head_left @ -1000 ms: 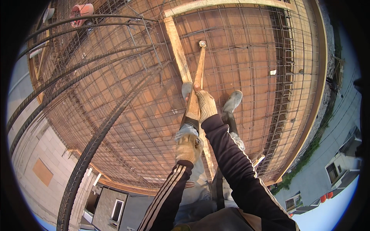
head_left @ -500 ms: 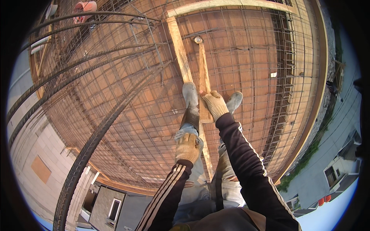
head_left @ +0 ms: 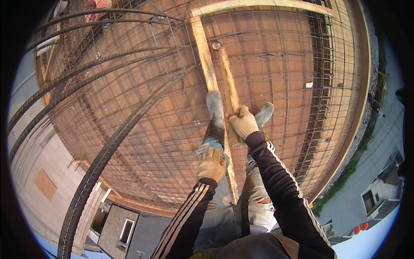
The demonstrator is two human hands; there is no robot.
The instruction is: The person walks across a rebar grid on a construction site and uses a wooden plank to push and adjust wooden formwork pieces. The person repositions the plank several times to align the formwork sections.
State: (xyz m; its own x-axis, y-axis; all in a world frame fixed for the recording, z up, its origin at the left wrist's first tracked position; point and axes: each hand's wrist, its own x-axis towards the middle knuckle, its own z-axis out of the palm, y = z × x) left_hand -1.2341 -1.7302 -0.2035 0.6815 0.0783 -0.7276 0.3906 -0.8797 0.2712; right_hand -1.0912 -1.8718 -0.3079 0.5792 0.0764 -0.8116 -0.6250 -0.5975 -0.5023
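Observation:
My right hand point(head_left: 244, 122), in a pale knit work glove, is closed around the near part of a narrow wooden strip point(head_left: 228, 77). A small round piece point(head_left: 216, 45) sits at the strip's far end; its kind is unclear. The strip slants away from me over the rebar mesh point(head_left: 276, 86). My left hand point(head_left: 211, 165), gloved too, rests against my left knee with its fingers curled and their tips hidden. A grey boot point(head_left: 214, 105) touches the near end of a longer timber point(head_left: 202, 52), left of the strip.
Thick ribbed bars point(head_left: 97, 170) arch across the left side. A timber crosspiece point(head_left: 258, 4) lies at the far end. A denser rebar cage point(head_left: 321, 82) runs along the right, beside the wooden edge form point(head_left: 365, 86). Beyond the edge, buildings stand below.
The strip's far end has swung slightly left, while my right hand has shifted a little to the right. My left hand stays at the knee. The whole view has tilted slightly.

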